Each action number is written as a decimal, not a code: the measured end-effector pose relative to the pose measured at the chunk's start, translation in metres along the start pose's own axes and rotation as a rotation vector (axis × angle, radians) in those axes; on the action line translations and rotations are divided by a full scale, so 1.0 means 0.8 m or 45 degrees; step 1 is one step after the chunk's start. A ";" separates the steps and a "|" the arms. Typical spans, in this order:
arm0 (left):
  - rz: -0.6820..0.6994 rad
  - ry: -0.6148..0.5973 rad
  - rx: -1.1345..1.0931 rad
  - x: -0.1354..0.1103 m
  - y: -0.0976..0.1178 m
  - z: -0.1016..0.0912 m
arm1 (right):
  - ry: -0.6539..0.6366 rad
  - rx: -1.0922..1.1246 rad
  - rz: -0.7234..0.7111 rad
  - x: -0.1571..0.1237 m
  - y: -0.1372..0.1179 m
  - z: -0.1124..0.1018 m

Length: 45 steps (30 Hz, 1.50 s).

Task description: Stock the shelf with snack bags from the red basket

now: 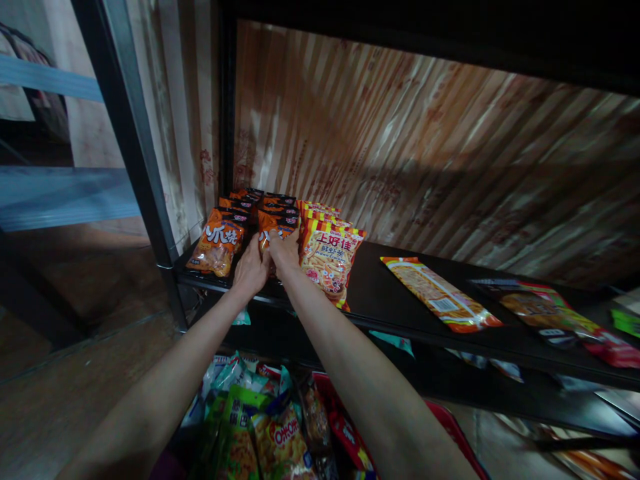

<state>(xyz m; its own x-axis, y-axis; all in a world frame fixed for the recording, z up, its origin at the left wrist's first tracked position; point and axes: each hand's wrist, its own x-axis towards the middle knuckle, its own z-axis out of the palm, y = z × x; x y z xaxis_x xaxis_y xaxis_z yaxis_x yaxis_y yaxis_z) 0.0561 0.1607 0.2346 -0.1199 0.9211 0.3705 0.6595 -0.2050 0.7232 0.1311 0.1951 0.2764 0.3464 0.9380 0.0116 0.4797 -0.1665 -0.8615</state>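
While left hand (250, 268) and right hand (286, 253) clasp fingers around an orange snack bag (281, 229), others line the shelf (385, 297)

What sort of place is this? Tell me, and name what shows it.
Probably a small shop or stockroom: rows of orange snack bags and prawn-cracker bags stand on a black shelf, loose packets lie further along it, and a heap of packets sits below.

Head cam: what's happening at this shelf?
A person has both bare hands on the front orange snack bag in the middle row of a black shelf: left hand at its left side, right hand at its top. A second orange bag stands left, a yellow prawn-cracker bag right. Flat packets lie further right; piled snack bags sit below.
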 end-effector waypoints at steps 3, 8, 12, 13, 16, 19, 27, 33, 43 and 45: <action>-0.030 -0.012 0.025 0.000 0.001 0.000 | 0.006 0.051 -0.007 -0.001 0.000 0.001; -0.042 -0.006 0.083 -0.002 0.003 -0.002 | 0.009 0.040 -0.028 -0.002 0.005 0.002; 0.010 0.035 0.122 -0.002 0.004 0.000 | -0.003 0.016 -0.036 -0.005 0.007 0.001; 0.021 0.044 0.127 -0.002 0.004 0.000 | 0.003 0.023 -0.045 -0.005 0.007 0.001; 0.042 0.079 0.134 -0.002 0.006 0.001 | 0.030 0.041 -0.066 -0.008 0.005 0.000; 0.025 0.077 0.134 -0.002 0.009 -0.001 | 0.052 0.022 -0.096 -0.009 0.003 -0.001; -0.029 0.040 0.180 -0.003 0.007 0.000 | 0.010 -0.059 -0.090 -0.016 0.003 -0.004; -0.016 0.020 0.248 -0.004 0.007 0.001 | -0.002 -0.132 -0.096 -0.018 0.003 -0.005; -0.038 0.011 0.296 -0.004 0.008 0.000 | -0.015 -0.072 -0.115 -0.014 0.009 -0.002; -0.050 0.001 0.315 -0.004 0.009 -0.001 | -0.007 -0.055 -0.109 -0.014 0.010 0.000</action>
<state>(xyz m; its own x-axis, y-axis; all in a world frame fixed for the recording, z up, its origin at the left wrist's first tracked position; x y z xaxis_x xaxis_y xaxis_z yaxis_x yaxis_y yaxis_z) 0.0605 0.1558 0.2392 -0.1495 0.9266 0.3451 0.8161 -0.0815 0.5722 0.1313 0.1831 0.2693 0.2980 0.9511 0.0813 0.5418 -0.0984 -0.8347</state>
